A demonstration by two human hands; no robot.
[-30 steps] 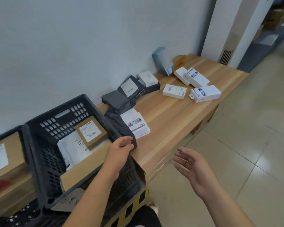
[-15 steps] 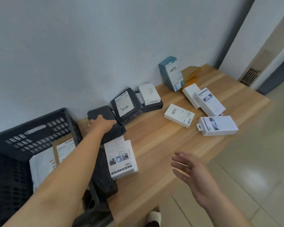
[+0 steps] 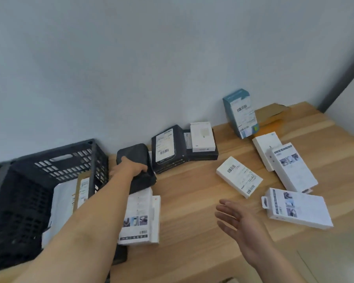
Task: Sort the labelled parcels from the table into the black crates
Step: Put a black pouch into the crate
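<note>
Wooden table (image 3: 192, 201) is far from cleared: about ten boxes lie across it, while the black crate (image 3: 25, 190) at left holds only a couple of parcels (image 3: 63, 199). Left hand (image 3: 129, 169) grips a dark pouch (image 3: 134, 155) just right of the crate; right hand (image 3: 239, 223) hovers open, empty.

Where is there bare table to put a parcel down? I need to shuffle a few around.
The widest bare wood lies mid-table, between the long white box by the left arm and the barcode-labelled white box. The near edge under the right hand is also bare. The wall side and the right end are crowded.
</note>
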